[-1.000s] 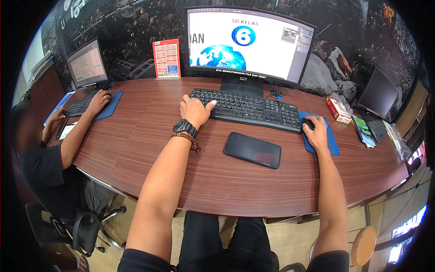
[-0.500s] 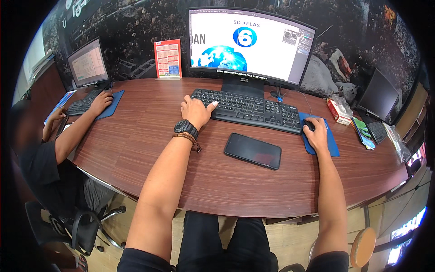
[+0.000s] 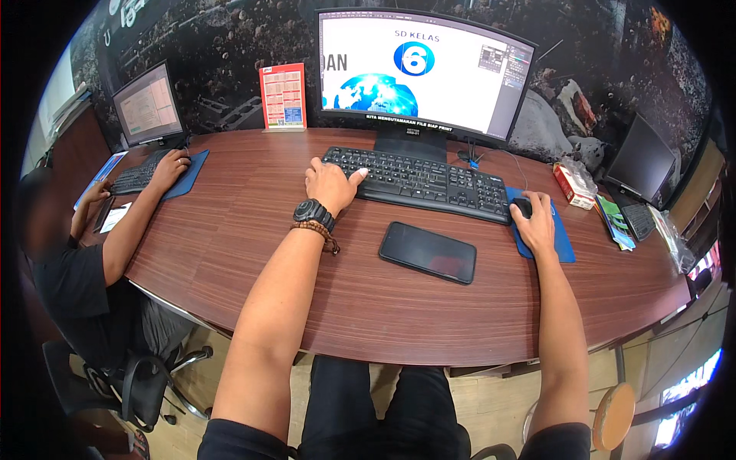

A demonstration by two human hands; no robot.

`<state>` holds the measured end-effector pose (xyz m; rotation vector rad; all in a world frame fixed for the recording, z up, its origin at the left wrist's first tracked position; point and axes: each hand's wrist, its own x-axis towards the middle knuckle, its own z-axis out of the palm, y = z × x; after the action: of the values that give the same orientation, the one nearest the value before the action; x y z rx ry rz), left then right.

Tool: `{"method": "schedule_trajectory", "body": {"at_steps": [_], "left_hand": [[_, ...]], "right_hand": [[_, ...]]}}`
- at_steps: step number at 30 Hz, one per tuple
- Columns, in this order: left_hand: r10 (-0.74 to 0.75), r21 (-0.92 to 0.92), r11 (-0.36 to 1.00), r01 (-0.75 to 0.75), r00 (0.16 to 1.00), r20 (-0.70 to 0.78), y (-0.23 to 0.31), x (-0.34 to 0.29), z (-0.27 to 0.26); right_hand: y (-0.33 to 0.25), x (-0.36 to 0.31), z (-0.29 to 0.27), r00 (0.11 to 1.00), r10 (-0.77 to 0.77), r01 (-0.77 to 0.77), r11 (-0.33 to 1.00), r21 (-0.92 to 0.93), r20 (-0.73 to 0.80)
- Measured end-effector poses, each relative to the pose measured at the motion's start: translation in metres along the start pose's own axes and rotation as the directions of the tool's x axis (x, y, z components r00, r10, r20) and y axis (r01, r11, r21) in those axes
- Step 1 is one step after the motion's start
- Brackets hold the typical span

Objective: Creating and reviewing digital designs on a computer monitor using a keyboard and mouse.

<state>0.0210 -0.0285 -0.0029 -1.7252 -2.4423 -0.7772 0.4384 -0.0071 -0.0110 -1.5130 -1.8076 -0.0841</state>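
Note:
My left hand (image 3: 331,184) rests on the left end of a black keyboard (image 3: 429,182), fingers spread over the keys; a black watch and bead bracelet circle its wrist. My right hand (image 3: 534,221) lies over a black mouse (image 3: 522,205) on a blue mouse pad (image 3: 563,247). A black phone (image 3: 428,251) lies face up on the brown wooden desk (image 3: 261,230) between my arms. Behind the keyboard stands a curved monitor (image 3: 425,73) showing a globe picture.
A person in black sits at the left with hands at a second keyboard (image 3: 136,179) and a smaller monitor (image 3: 147,106). A red card stand (image 3: 283,96) is at the back. A small box (image 3: 569,184), leaflets (image 3: 615,222) and a dark monitor (image 3: 640,165) sit at right.

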Motion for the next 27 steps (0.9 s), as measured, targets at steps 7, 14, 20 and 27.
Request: {"method": "schedule_trajectory", "body": {"at_steps": [7, 14, 20, 27], "left_hand": [[0.032, -0.012, 0.999, -0.032, 0.999, -0.027, 0.002, 0.001, 0.002], [0.088, -0.004, 0.996, -0.088, 0.996, -0.006, 0.001, -0.007, 0.002], [0.088, 0.003, 0.996, -0.088, 0.996, 0.013, 0.005, -0.008, 0.004], [0.086, -0.011, 0.996, -0.086, 0.996, 0.023, 0.006, -0.008, 0.002]], "right_hand": [[-0.012, 0.005, -0.003, 0.998, -0.046, 0.04, 0.991, -0.129, -0.046], [-0.065, -0.003, 0.02, 0.893, -0.431, 0.429, 0.902, 0.044, 0.131], [-0.078, -0.014, 0.023, 0.835, -0.465, 0.486, 0.874, 0.0, 0.295], [-0.079, -0.013, 0.024, 0.839, -0.446, 0.471, 0.882, -0.005, 0.31]]}}
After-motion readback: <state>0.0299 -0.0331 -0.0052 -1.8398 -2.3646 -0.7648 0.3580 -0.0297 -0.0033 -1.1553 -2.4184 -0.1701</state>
